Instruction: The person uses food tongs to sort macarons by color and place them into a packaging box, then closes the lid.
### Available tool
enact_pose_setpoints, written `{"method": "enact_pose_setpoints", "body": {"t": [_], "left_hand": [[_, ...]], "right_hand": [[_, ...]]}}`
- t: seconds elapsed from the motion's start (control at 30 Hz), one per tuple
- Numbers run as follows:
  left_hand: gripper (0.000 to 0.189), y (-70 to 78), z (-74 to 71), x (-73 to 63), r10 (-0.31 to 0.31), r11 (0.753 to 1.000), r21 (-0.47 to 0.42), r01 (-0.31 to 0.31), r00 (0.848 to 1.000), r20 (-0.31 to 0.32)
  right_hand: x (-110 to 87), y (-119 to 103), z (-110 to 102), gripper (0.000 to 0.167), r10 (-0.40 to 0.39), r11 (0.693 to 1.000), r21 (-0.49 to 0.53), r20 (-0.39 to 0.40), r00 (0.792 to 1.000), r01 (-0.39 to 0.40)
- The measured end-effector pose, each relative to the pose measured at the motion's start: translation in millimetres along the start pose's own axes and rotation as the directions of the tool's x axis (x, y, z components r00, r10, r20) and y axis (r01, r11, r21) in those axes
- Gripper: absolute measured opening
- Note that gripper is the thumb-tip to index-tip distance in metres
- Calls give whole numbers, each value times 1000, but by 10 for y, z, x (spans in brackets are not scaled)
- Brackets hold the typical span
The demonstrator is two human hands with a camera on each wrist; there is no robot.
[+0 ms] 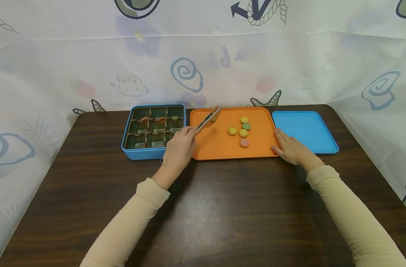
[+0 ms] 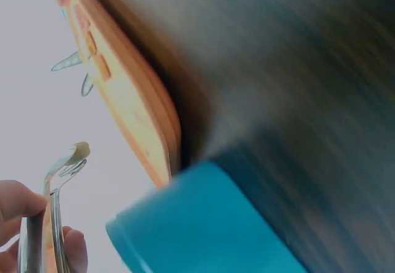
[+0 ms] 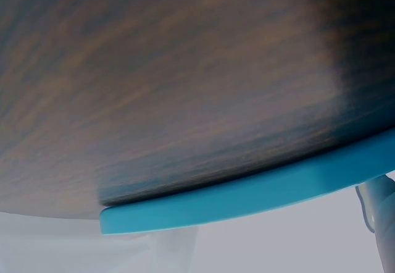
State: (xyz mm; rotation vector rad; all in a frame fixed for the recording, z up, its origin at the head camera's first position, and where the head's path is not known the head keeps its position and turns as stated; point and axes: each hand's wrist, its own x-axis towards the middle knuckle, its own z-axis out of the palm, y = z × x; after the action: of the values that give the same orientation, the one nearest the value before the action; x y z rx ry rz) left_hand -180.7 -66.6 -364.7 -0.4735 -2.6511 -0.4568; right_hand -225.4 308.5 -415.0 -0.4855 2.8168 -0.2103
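My left hand [image 1: 181, 145] grips a pair of metal tongs [image 1: 207, 121] over the left part of the orange tray [image 1: 216, 148]. In the left wrist view, the tong tips pinch a small yellowish round piece [image 2: 80, 152] and hold it in the air. My right hand [image 1: 292, 149] rests with straight fingers at the orange tray's right edge, beside the blue lid-like tray [image 1: 304, 131]. On the orange tray lie several yellow round pieces [image 1: 232, 131], one green piece [image 1: 246, 126] and one pink piece [image 1: 244, 143].
Left of the orange tray stands a blue box [image 1: 146, 154] with a dark divided insert [image 1: 136, 141]. Small coloured pieces [image 1: 174, 118] sit in its back compartments. Everything stands on a dark wooden table [image 1: 223, 207], before a printed white cloth [image 1: 223, 74].
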Motion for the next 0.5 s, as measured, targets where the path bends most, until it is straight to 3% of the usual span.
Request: {"method": "enact_pose_setpoints", "body": {"t": [0.23,0.5], "left_hand": [[33,-231,-251,-160,30,998,52,-28,999,-37],[35,-510,-493,-327,-29,998,50,32,998,-51]], "right_hand": [[14,-17,5,74,3,1000,-8,7,1000,-3],[11,2,4,75,-1,1000,-11,1,1000,1]]}}
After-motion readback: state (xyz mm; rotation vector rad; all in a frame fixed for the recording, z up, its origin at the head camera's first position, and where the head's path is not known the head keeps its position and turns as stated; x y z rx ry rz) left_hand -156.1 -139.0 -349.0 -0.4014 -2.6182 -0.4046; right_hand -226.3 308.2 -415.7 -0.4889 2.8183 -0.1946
